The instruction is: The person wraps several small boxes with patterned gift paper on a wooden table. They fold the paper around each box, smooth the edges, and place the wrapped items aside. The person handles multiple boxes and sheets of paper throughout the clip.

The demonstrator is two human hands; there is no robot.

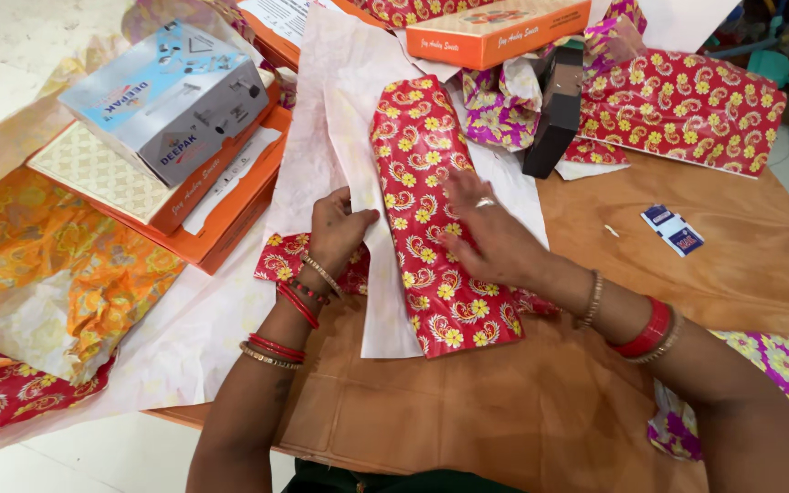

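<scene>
A long box wrapped in red paper with yellow flowers (426, 196) lies on the brown table (751, 265), on the white back of a wrapping sheet (335, 119). My right hand (495, 233) lies flat on the right side of the red wrap, fingers spread, a ring on one finger. My left hand (335, 228) pinches the white edge of the paper at the left side of the box and folds it against it. Both wrists carry red and gold bangles.
Stacked orange boxes (230, 196) with a grey carton (171, 96) on top stand at left, over orange patterned paper (57, 256). A black tape dispenser (557, 110), purple floral paper (499, 105), a red wrapped parcel (687, 110) and another orange box (495, 32) lie behind. A small blue packet (673, 228) rests at right.
</scene>
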